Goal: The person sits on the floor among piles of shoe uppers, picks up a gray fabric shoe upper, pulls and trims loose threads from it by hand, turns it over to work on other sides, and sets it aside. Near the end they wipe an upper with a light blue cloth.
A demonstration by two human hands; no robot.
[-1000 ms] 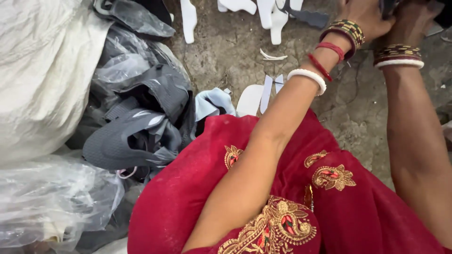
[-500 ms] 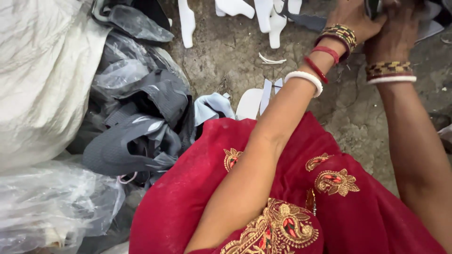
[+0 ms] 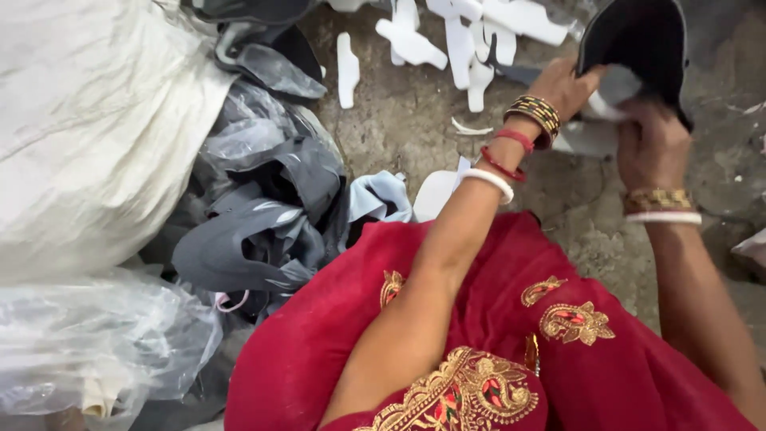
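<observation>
Upper right, both hands, left [image 3: 568, 84] and right [image 3: 650, 144], grip a dark piece [image 3: 638, 40], seemingly peeling its white backing [image 3: 610, 100].

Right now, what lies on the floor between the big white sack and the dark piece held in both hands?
In the head view, scattered white cut-out pieces lie on bare floor between white sack and dark piece.

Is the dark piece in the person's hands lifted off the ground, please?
Lifted: both the left hand and right hand grip the dark piece above the floor.
</observation>
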